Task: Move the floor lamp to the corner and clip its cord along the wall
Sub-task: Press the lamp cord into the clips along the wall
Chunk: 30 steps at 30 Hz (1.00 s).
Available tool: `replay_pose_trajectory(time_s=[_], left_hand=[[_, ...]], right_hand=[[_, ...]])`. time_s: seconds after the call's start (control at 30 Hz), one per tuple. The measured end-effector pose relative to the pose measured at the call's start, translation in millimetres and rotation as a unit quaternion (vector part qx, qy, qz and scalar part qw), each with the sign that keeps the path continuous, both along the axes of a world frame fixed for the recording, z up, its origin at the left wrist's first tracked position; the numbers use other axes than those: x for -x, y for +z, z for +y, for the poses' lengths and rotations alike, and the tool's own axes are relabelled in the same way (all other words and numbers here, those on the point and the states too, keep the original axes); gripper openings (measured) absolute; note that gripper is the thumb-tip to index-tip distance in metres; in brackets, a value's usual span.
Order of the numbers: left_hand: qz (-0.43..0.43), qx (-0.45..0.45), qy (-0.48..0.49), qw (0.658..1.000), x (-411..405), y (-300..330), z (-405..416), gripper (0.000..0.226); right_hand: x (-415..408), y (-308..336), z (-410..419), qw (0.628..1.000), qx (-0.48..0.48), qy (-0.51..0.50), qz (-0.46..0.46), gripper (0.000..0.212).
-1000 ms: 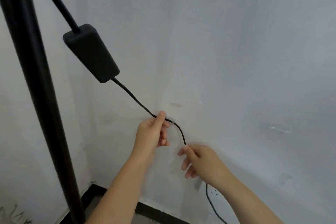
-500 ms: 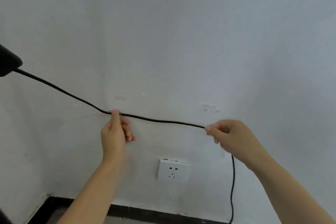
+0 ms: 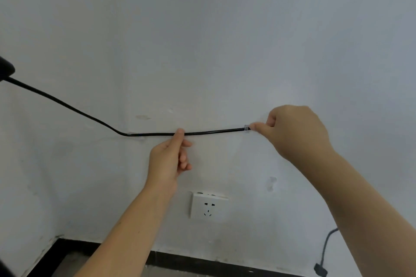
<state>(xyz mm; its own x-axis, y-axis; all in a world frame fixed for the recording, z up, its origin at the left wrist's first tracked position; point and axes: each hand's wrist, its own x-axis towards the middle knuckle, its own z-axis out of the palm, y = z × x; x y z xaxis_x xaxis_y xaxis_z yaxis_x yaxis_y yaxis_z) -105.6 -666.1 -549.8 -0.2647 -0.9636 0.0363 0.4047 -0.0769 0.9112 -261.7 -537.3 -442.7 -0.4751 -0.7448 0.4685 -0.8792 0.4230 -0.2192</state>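
The lamp's black cord (image 3: 155, 134) runs from its inline box (image 3: 5, 69) at the left edge down to a bend, then level along the white wall. My left hand (image 3: 170, 159) pinches the cord near its middle between thumb and forefinger. My right hand (image 3: 292, 130) grips the cord farther right, pressing it at a small clear clip (image 3: 247, 129) stuck to the wall. The cord's tail (image 3: 324, 252) hangs behind my right forearm, with its plug (image 3: 320, 272) dangling near the floor. The lamp pole is out of view.
A white wall socket (image 3: 209, 207) sits below the cord, between my arms. A black skirting board (image 3: 202, 258) runs along the wall's foot. The room corner (image 3: 56, 237) lies at the lower left.
My view swung right, away from the lamp pole. My left hand slid right along the cord, and my right hand lifted its end up to the clear clip.
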Motion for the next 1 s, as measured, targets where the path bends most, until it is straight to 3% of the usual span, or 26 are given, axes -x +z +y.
replay_pose_trajectory(time_s=[0.13,0.23,0.33,0.53,0.77,1.0], left_hand=[[0.017,0.009,0.000,1.000,12,3,8,0.036],[0.023,0.009,-0.007,1.000,11,2,8,0.034],[0.031,0.006,-0.022,0.999,9,1,7,0.033],[0.023,0.016,-0.025,0.999,10,3,10,0.035],[-0.051,0.106,-0.050,0.992,24,-2,29,0.033],[-0.241,0.239,-0.139,0.930,75,-31,72,0.028]], right_hand=[[11,6,-1,0.999,-0.021,0.026,-0.035,0.043],[26,-10,16,0.984,0.020,0.051,-0.169,0.030],[35,-44,30,0.936,0.111,0.071,-0.326,0.028],[6,-111,25,0.848,0.188,0.133,-0.477,0.034],[12,-169,43,0.817,0.123,0.099,-0.554,0.038],[39,-171,42,0.874,0.122,0.018,-0.470,0.042]])
